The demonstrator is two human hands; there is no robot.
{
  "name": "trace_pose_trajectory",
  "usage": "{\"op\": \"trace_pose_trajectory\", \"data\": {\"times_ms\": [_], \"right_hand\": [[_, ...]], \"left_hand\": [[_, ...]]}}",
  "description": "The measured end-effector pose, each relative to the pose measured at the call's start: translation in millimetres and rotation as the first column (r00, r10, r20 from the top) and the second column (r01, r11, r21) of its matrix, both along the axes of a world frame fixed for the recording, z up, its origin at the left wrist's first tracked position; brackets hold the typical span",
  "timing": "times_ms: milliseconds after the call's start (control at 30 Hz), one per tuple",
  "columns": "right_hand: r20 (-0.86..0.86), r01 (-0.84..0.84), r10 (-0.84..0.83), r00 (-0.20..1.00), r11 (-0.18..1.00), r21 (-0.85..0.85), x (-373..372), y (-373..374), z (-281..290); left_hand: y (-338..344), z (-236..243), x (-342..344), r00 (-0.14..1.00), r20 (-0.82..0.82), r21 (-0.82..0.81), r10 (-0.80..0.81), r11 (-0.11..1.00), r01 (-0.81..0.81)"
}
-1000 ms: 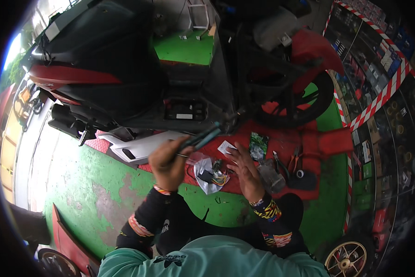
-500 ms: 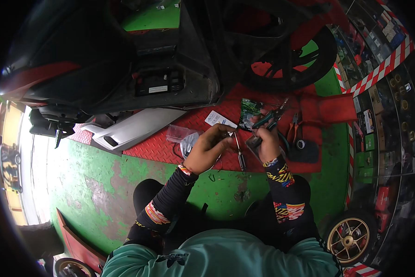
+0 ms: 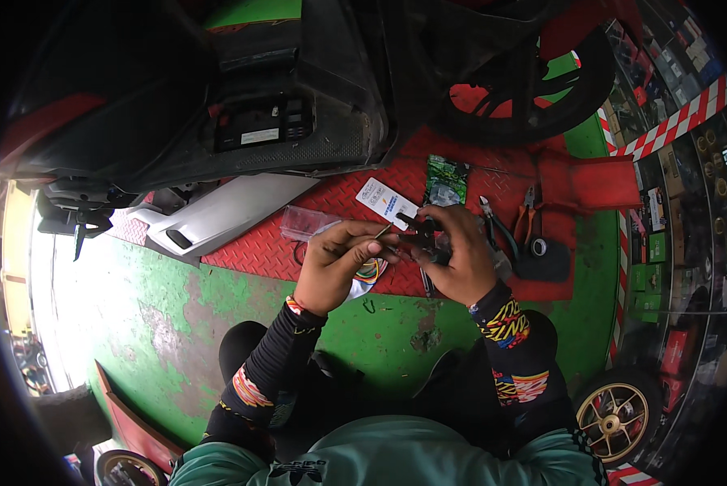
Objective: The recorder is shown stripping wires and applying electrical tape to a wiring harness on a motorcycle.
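Observation:
My left hand [image 3: 335, 263] is closed, pinching a thin brass-coloured metal piece [image 3: 385, 230] between thumb and fingers. Close beside it, my right hand [image 3: 459, 259] grips a small black part [image 3: 416, 225] whose kind I cannot make out. The fingertips of both hands nearly meet. Under my left hand shows a bundle of coloured wires [image 3: 370, 274], and a screwdriver [image 3: 427, 283] is mostly hidden beneath my right. Just beyond my fingers lie a white printed card [image 3: 386, 201] and a green packet [image 3: 447, 178]. Dark-handled pliers [image 3: 501, 228] rest right of my right hand.
The red ribbed platform [image 3: 250, 261] holds orange-handled pliers [image 3: 527, 217], a tape roll [image 3: 539, 248], a clear bag [image 3: 303, 223] and a white body panel [image 3: 226, 215]. A scooter [image 3: 299, 154] stands across the far side. Glass shelving [image 3: 663, 202] lines the right; a gold-rimmed wheel [image 3: 613, 423] sits lower right.
The dark-handled pliers have left my right hand and now lie on the platform. My right hand has moved in toward my left and now holds the black part.

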State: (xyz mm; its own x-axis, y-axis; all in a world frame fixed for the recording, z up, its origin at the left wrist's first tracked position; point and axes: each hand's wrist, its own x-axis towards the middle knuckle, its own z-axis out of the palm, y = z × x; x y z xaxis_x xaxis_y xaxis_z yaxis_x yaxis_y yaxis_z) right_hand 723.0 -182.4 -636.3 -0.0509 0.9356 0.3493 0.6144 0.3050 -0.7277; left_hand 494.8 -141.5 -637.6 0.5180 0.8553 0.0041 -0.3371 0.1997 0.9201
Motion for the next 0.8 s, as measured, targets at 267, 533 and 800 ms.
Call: {"op": "trace_pose_trajectory", "data": {"times_ms": [267,533,800], "right_hand": [[0.193,-0.045,0.028,0.981,0.995,0.084,-3,-4,15],[0.203,-0.007,-0.014,0.979,0.994,0.107,-7,-4,13],[0.221,-0.004,-0.027,0.975,0.990,0.139,-4,-4,12]], "left_hand": [[-7,-4,0,0.964,-0.218,0.174,0.155,0.978,-0.118],[-12,0,-2,0.959,-0.237,0.151,0.158,0.981,-0.124],[-13,8,-1,0.977,-0.169,0.097,0.133,0.988,-0.117]]}}
